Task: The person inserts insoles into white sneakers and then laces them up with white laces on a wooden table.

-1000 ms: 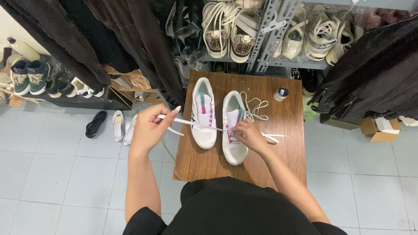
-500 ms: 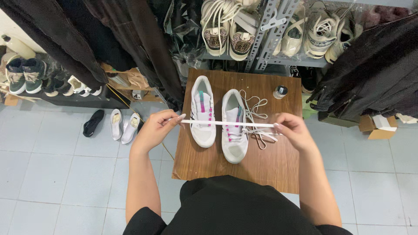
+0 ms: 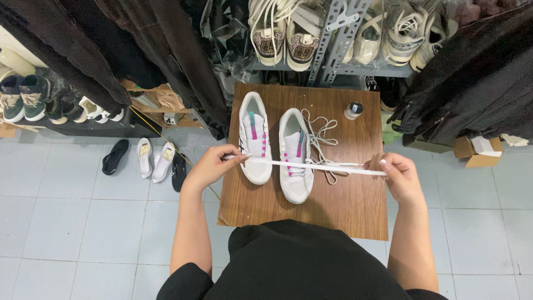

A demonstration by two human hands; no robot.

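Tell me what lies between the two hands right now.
In the head view, a white shoelace stretches taut from left hand to right hand, crossing above two white sneakers on the wooden table.

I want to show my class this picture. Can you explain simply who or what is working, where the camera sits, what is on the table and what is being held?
No machine here: a person works with bare hands. The camera sits on the person's head, looking down. On the brown wooden table lie two white sneakers with pink lace loops, a loose white shoelace pile and a small round jar with a dark lid. The left hand and right hand pinch a flat white shoelace pulled straight between them, above the sneakers.
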